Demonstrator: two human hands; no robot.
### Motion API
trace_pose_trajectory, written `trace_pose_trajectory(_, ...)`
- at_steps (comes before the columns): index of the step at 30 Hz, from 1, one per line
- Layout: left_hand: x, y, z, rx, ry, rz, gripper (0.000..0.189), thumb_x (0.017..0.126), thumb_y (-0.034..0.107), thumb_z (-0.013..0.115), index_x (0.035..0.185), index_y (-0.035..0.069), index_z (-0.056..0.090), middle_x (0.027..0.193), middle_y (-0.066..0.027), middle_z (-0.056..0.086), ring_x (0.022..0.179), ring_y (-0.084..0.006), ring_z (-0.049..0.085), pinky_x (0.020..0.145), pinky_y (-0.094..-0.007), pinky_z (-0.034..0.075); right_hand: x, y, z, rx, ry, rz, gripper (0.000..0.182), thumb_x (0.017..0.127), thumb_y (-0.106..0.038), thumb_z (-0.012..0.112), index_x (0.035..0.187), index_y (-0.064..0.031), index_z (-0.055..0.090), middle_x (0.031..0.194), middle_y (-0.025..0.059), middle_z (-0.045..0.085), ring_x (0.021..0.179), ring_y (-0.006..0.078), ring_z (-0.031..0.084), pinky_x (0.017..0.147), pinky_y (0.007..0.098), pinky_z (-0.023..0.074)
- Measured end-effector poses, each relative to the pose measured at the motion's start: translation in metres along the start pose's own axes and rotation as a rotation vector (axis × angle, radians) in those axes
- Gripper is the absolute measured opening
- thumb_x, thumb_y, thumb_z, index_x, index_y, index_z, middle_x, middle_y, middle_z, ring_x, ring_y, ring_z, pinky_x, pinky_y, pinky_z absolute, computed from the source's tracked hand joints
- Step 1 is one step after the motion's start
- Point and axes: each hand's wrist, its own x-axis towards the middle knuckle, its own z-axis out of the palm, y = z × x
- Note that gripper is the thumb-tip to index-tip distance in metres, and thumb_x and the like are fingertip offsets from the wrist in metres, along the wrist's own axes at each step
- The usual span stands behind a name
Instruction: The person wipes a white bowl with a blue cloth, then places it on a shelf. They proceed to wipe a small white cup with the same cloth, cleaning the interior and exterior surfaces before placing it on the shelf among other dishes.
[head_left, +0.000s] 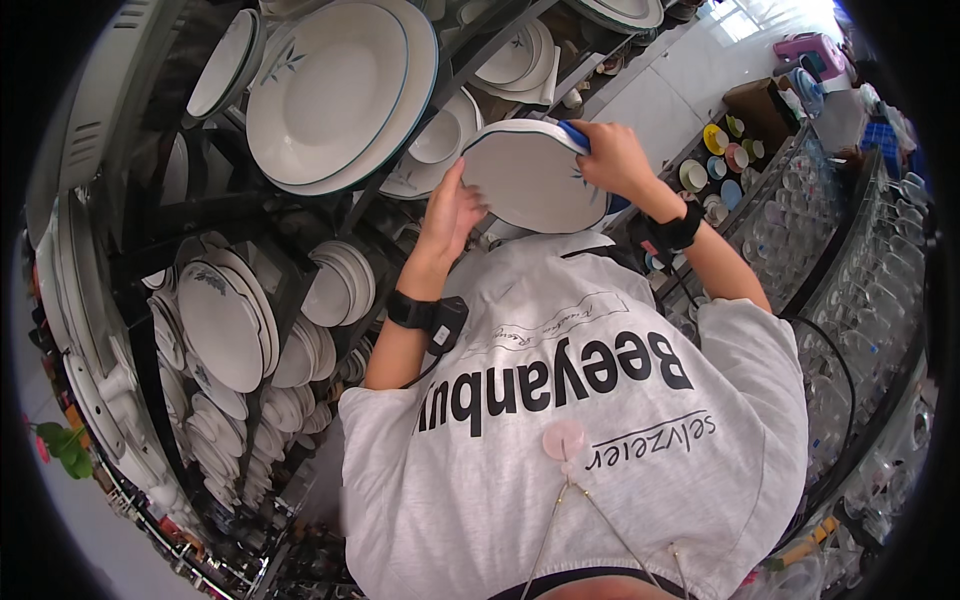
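A white plate with a wavy blue rim and a blue leaf pattern (525, 180) is held up in front of my chest. My right hand (611, 154) grips its right edge, with a bit of blue cloth (574, 137) between the fingers and the rim. More dark blue material shows behind the plate's lower right edge. At the left edge is my left hand (454, 210), its thumb against the rim and its blurred fingers over the plate's near face. Whether a second plate lies behind the first, I cannot tell.
Large blue-rimmed plates (330, 90) stand on a dark metal rack close at the left. Below them are many stacked plates (225, 322). Shelves of clear glassware (847, 360) line the right side, near colourful cups (694, 175). A pink container (814, 54) stands farther off.
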Motion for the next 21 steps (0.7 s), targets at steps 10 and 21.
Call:
trace_pose_trajectory(10,0.052,-0.003,0.036,-0.524,-0.028,0.009,0.091,0.081,0.059,0.062,0.134,-0.006,0.027,0.130,-0.0261,0.040,0.118,-0.0396,0.046,0.100,-0.0527,0.039,-0.012,-0.026,0.045,-0.248,0.108,-0.210,0.051,0.068,-0.009,0.060,0.118,-0.0085,0.055,0.076,0.0134,0.064,0.064,0.0283,0.065,0.056,0.0379,0.0514)
trace_pose_trajectory(21,0.053,-0.038,0.026,-0.538,0.207,-0.131,0.037,0.079,0.004,0.064,0.114,0.000,0.052,0.110,-0.0151,0.059,0.102,-0.0290,0.060,0.090,-0.0402,0.051,-0.042,-0.024,0.045,-0.238,-0.100,-0.270,0.069,0.068,-0.018,0.072,0.130,-0.0117,0.045,0.098,0.0133,0.060,0.070,0.0309,0.065,0.061,0.0377,0.0525)
